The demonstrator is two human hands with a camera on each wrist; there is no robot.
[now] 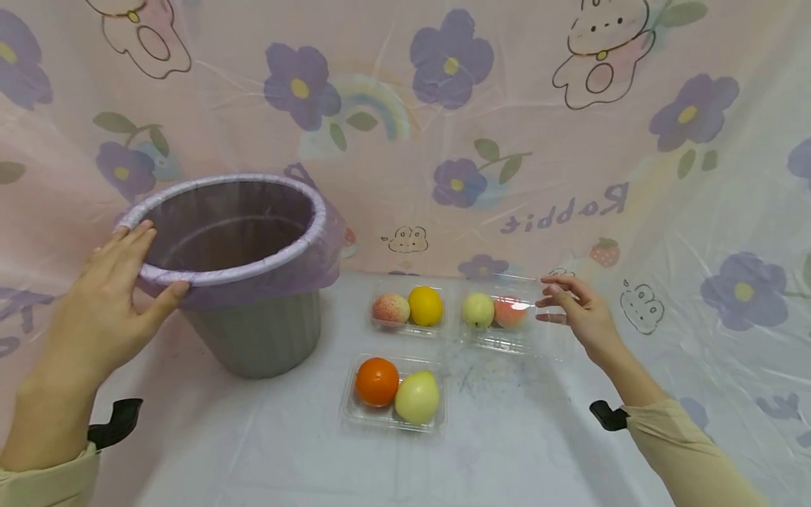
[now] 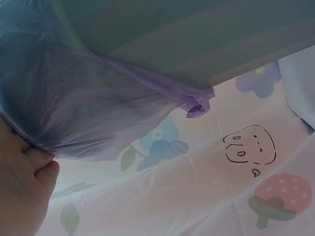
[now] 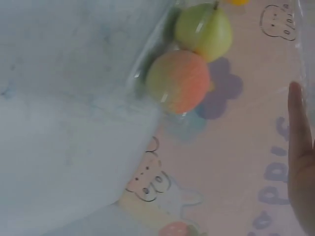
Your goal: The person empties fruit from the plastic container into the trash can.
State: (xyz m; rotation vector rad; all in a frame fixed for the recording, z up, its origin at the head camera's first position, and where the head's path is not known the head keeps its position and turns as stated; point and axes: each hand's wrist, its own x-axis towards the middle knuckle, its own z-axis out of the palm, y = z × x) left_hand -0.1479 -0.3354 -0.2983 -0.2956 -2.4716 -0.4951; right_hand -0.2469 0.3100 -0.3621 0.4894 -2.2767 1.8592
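Observation:
At left in the head view, a grey trash bin (image 1: 266, 345) is lined with a purple trash bag (image 1: 326, 246) folded over its rim. My left hand (image 1: 104, 303) rests against the rim, fingertips over its edge and thumb along the outside; the left wrist view shows it beside the bag's bunched purple edge (image 2: 197, 104). At right, my right hand (image 1: 586, 317) holds the clear lid of a plastic fruit box (image 1: 500, 343) between thumb and fingers. Inside that box lie a green pear (image 1: 478, 310) and a peach (image 1: 510, 312); the right wrist view shows both close up.
Left of that box stands another clear box with a speckled peach (image 1: 391, 310) and a yellow fruit (image 1: 425, 305). Nearer me, a third clear box holds an orange (image 1: 376, 382) and a pale green pear (image 1: 417, 397). A patterned curtain (image 1: 380, 197) hangs behind.

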